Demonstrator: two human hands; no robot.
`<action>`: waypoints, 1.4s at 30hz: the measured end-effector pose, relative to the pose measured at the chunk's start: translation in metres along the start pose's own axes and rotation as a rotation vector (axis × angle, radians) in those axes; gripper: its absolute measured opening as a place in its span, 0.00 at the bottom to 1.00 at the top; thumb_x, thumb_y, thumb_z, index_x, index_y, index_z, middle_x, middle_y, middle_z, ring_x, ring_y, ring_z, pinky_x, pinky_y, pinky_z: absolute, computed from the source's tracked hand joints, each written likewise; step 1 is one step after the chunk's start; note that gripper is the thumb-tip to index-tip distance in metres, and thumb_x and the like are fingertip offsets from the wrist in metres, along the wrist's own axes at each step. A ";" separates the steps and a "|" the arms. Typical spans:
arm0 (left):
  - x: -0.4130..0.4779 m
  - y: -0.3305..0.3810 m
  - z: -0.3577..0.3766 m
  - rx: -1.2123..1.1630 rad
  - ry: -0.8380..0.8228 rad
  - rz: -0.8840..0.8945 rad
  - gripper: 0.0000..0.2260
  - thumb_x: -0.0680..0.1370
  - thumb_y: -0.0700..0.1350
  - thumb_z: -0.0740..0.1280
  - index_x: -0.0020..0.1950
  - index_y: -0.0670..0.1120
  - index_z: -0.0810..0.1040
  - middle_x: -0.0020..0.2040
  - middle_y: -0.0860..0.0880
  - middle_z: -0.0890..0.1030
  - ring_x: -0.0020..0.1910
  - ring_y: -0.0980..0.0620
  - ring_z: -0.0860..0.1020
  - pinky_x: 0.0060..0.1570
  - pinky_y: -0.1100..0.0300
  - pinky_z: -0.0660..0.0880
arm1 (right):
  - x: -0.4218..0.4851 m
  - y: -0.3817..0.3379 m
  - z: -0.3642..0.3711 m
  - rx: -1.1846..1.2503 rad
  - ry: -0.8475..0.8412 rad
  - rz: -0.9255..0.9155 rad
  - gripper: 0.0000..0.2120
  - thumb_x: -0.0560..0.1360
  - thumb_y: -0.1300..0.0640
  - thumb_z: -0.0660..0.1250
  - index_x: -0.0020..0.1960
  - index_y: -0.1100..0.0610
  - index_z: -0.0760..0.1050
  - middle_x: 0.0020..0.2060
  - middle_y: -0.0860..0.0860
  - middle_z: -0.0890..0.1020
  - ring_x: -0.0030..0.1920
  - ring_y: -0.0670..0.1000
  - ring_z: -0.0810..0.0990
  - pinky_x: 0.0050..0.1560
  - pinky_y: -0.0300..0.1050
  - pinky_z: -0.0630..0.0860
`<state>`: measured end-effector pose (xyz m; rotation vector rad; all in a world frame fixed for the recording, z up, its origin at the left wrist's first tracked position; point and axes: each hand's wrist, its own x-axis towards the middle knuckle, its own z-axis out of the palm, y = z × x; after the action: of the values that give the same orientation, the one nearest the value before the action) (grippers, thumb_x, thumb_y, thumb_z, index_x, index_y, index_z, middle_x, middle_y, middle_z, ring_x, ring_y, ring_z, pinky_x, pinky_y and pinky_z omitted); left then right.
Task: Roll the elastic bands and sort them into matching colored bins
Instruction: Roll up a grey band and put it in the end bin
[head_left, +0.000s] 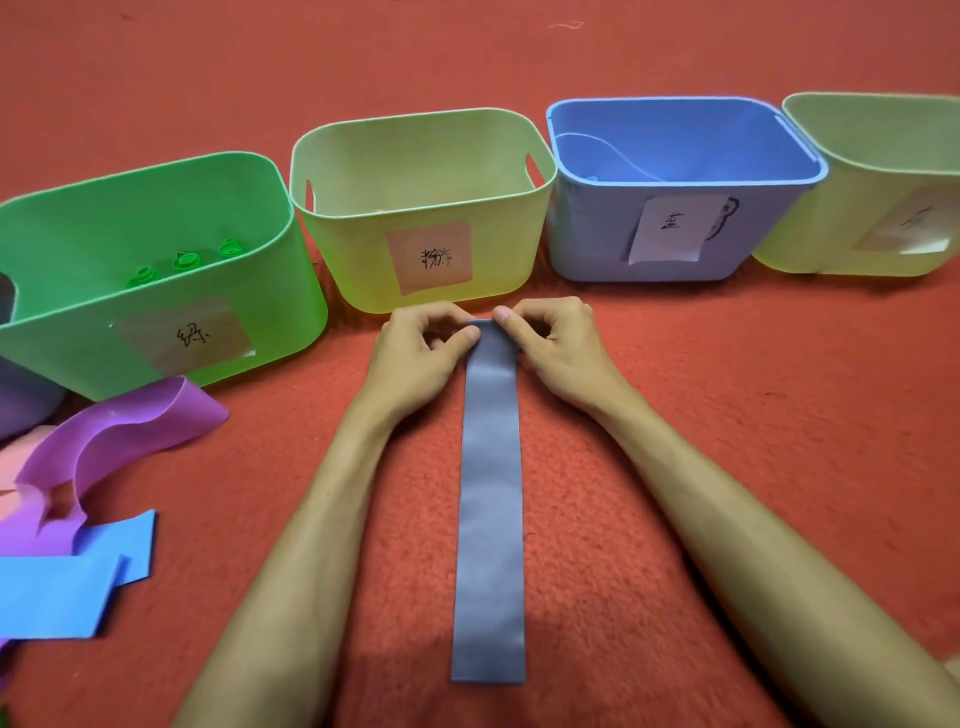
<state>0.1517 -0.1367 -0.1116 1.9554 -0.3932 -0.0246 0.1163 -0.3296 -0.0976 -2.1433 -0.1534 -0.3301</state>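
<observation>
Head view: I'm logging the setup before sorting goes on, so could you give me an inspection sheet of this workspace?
Surface: red carpet; everything lies on it.
Job's things: grey-blue band lies flat, lengthwise between the forearms. green bin holds three green rolls. yellow-green bin, blue bin and pale green bin stand in the same row. Each bin has a paper label.
Clutter: purple band and blue band lie loose in a pile at left.
Hands: left hand and right hand pinch the grey-blue band's far end.
Cables: nothing seen.
Surroundings: only carpet behind the bins.
</observation>
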 end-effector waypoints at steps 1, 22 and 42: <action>0.000 0.001 -0.001 -0.039 -0.022 -0.010 0.07 0.76 0.53 0.70 0.47 0.53 0.85 0.39 0.52 0.84 0.33 0.53 0.75 0.37 0.53 0.72 | 0.000 0.000 0.000 0.021 0.001 0.001 0.17 0.82 0.48 0.67 0.34 0.43 0.77 0.27 0.43 0.76 0.31 0.42 0.70 0.35 0.48 0.69; -0.003 0.008 -0.004 -0.246 -0.091 -0.029 0.02 0.77 0.42 0.75 0.48 0.44 0.85 0.33 0.51 0.79 0.34 0.46 0.66 0.36 0.56 0.66 | -0.001 0.013 -0.004 0.200 -0.089 -0.085 0.03 0.78 0.59 0.74 0.48 0.57 0.87 0.32 0.44 0.83 0.31 0.42 0.72 0.34 0.41 0.68; -0.006 0.010 -0.008 -0.223 -0.145 0.001 0.04 0.75 0.33 0.75 0.50 0.38 0.85 0.33 0.57 0.83 0.29 0.65 0.72 0.35 0.63 0.67 | -0.003 0.013 -0.006 0.209 -0.139 -0.044 0.05 0.76 0.55 0.76 0.47 0.57 0.87 0.40 0.50 0.88 0.42 0.60 0.86 0.45 0.61 0.82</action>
<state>0.1453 -0.1319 -0.1002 1.7381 -0.4666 -0.2029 0.1153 -0.3419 -0.1053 -1.9573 -0.3023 -0.1814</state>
